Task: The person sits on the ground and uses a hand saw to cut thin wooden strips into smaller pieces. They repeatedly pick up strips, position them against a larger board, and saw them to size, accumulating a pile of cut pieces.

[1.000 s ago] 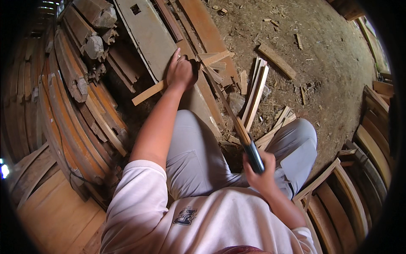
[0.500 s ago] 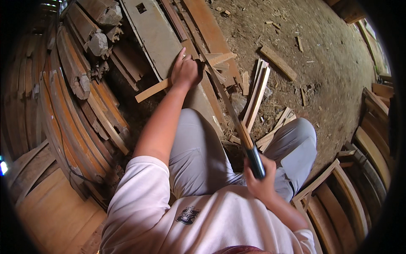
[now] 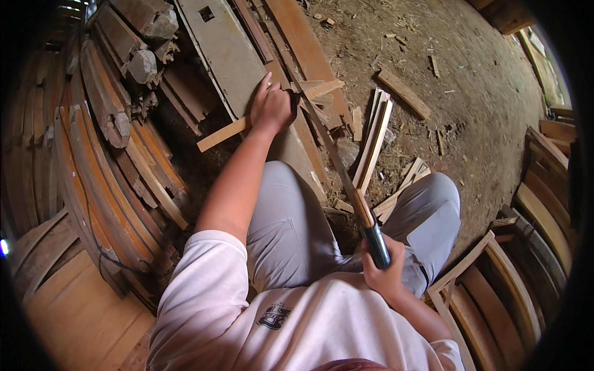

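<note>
My left hand (image 3: 272, 110) grips a thin wooden strip (image 3: 223, 135) and presses it down on the long boards, with one finger stretched forward. The strip's far end (image 3: 328, 88) sticks out to the right, past the hand. My right hand (image 3: 385, 266) is closed round the dark end of the handle of a handsaw (image 3: 336, 154) near my lap. Its long narrow blade slants up and left, meeting the strip just right of my left hand. The contact point is partly hidden by the blade and wood pieces.
A wide grey board (image 3: 229, 52) and an orange-brown board (image 3: 312, 49) lie ahead. Cut strips (image 3: 375, 139) and a short plank (image 3: 403, 93) rest on the dirt floor (image 3: 476, 111). Stacked old timber (image 3: 93, 173) fills the left; wooden frames (image 3: 495, 272) stand at right.
My right hand has drawn the saw slightly back toward me and a little to the right. The left hand stays in place on the strip.
</note>
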A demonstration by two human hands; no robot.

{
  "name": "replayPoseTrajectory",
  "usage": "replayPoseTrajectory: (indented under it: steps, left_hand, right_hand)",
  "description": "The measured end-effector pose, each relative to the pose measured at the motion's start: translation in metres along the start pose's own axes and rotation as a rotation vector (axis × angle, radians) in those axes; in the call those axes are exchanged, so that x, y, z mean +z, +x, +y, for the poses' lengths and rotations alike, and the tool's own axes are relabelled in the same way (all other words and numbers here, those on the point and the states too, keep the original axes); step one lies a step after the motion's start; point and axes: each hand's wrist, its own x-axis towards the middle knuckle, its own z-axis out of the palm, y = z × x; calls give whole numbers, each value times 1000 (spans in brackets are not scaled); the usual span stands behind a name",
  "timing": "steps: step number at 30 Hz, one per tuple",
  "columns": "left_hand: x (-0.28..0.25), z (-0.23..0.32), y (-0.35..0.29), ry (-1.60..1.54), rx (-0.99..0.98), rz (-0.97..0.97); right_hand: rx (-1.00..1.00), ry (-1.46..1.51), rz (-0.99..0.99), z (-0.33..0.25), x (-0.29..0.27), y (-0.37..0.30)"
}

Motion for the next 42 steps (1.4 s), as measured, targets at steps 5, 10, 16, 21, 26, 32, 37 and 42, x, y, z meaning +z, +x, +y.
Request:
replayPoseTrajectory:
  steps: [5,10,16,21,26,32,37,42]
  left_hand:
    - [-4,9,3,-620,-525,-137]
    - [-2,3,5,-552,-516,-174]
    - [2,-7,1,-20,-48,-92]
    - [-1,2,4,-211,-22,7]
    - [-2,-2,1,-58,-3,-63]
    - [-1,1,3,-238,-21,25]
    - [-7,1,3,-307,-47,47]
    - [-9,2,4,-312,-56,45]
  right_hand:
    - [-120,3,107,5,36,46]
    - [-27,27,20,8,30,52]
    - [-43,-42,-23,2,-8,9]
    - [-94,70,78,18,42,82]
    - [-71,-22,5,9,20,34]
    - [-11,-11,21,9,-6,1]
    - [-27,-4,30,19,-5,0]
    - [-14,-77,6,6,-8,2]
